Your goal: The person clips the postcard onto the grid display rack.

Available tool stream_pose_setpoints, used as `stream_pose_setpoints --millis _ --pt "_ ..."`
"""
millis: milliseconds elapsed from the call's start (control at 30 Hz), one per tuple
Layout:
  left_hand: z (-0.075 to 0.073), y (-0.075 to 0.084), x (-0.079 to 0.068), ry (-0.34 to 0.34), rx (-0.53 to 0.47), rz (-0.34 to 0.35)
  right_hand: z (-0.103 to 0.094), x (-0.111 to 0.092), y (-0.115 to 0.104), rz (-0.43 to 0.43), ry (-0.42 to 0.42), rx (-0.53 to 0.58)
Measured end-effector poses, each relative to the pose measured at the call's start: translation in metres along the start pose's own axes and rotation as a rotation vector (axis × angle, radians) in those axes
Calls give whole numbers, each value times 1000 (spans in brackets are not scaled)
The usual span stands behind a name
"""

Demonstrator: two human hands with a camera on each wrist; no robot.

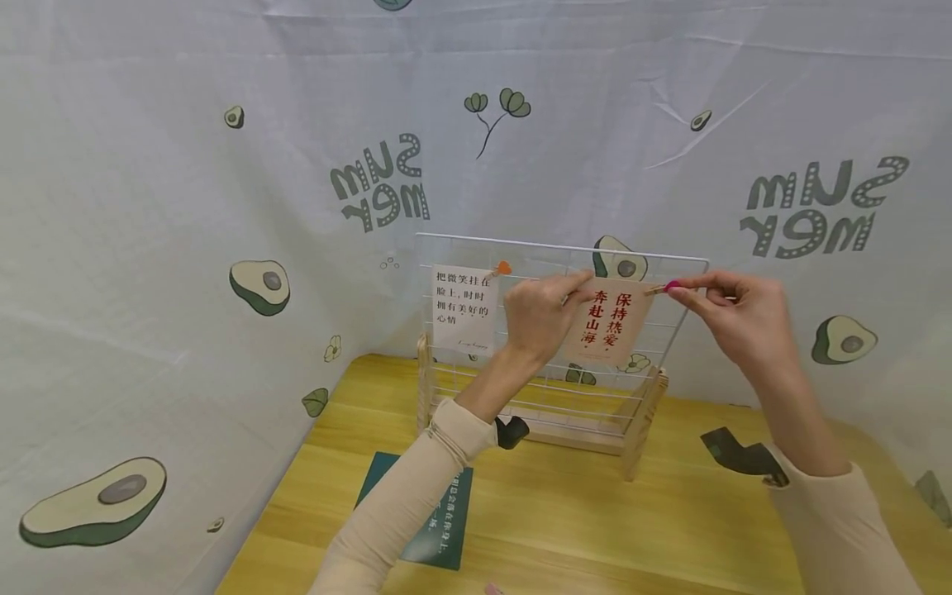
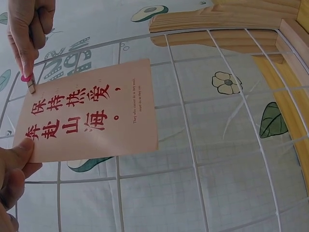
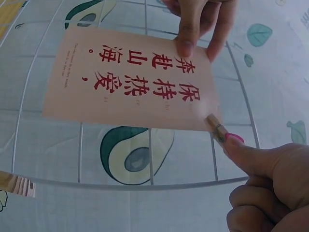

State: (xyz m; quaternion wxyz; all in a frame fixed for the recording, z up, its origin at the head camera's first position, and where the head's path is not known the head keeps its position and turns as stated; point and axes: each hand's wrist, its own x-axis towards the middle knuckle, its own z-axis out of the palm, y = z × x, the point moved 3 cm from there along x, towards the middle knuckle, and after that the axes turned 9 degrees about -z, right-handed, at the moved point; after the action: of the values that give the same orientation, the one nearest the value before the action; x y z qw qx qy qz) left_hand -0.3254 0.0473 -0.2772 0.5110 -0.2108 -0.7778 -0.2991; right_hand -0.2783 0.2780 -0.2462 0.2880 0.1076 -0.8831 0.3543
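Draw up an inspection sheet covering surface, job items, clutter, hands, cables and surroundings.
Surface: yellow wood-grain tabletop.
Job items: pink card with red Chinese characters, in front of the white wire grid; pink-topped wooden clip at that card's upper right corner; white card with an orange-heart clip at its upper right.
Clutter: dark green card on the tabletop; small pinkish thing at the head view's bottom edge, too cut off to identify.
Hands: left hand pinches the pink card's upper left corner; right hand pinches the pink-topped wooden clip.
Cables: nothing seen.
Surroundings: pale cloth printed with avocados and mirrored "summer".
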Motion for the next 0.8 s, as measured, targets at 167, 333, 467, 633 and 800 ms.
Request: stream_pose_setpoints --millis 167,333,467,633,800 --pt "-1 0 -2 -14 27 27 2 -1 7 15 19 67" --pt "-12 -6 -5 -38 33 52 8 -12 9 -26 134 107" --pt "-30 -17 -14 -76 -27 78 13 -34 6 -48 229 81" --pt "-59 -43 -55 -302 -237 -47 36 -82 14 -50 166 19" --pt "-84 -72 -117 -675 -449 -433 69 -142 45 87 -43 33"
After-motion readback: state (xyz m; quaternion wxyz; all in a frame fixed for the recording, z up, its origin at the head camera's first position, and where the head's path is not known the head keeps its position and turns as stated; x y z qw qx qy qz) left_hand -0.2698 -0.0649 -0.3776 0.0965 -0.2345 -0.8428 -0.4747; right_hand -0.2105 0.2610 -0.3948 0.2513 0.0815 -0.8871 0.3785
